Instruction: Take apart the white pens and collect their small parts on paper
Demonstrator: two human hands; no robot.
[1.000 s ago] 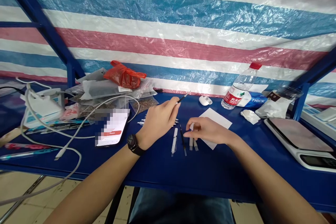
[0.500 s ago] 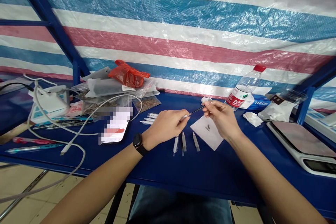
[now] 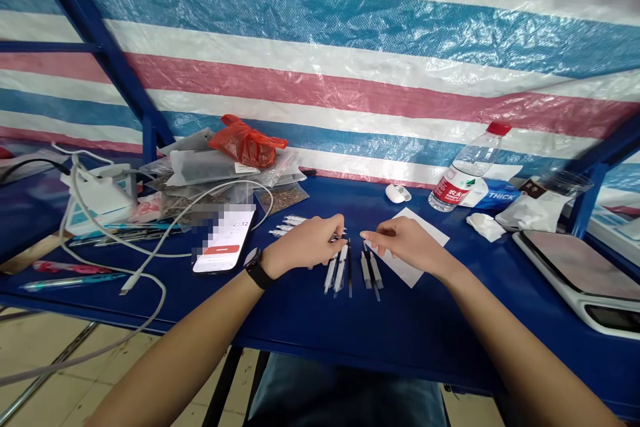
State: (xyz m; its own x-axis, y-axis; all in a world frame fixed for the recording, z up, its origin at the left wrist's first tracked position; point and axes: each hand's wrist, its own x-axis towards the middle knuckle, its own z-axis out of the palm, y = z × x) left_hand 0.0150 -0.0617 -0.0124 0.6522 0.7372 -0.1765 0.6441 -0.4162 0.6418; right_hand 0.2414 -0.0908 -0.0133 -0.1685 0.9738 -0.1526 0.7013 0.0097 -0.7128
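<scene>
My left hand is curled low over the table, fingertips pinched together; what they hold, if anything, is too small to make out. Just below lie two white pen barrels in clear wrapping and a dark-tipped pen refill. Across a small gap, my right hand has its fingertips closed at the upper end of another slim refill. That refill lies between two grey-ended pen parts. Under the right hand sits a white paper sheet, partly covered. More white pens lie beyond my left wrist.
A phone and a looping white cable lie left, before plastic bags and a red bag. An earbud case, a water bottle, crumpled tissue and a scale are to the right.
Both hands have come down towards the table and apart from the thin rod stretched between them. Pen parts now lie in two groups. The small dark pieces on the paper are no longer visible.
</scene>
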